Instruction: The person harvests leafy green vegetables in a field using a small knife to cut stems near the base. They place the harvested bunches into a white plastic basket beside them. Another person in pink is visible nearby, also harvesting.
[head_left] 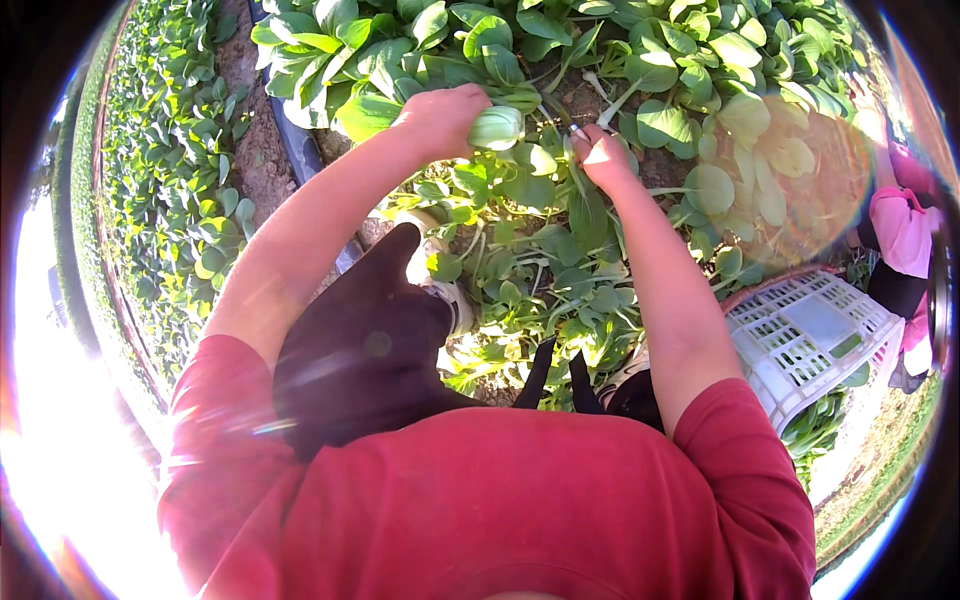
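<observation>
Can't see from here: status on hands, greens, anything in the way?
Left hand holding pale-stemmed green. Right hand gripping slim tool. Leaves crowding both.

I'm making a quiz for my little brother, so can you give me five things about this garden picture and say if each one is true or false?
1. The left hand holds a leafy green vegetable. True.
2. The right hand is empty. False: it holds a slim tool.
3. The white crate is on the person's left. False: it is on the person's right.
4. Somebody in pink is at the picture's right edge. True.
5. The shirt of the person wearing the camera is blue. False: it is red.
</observation>
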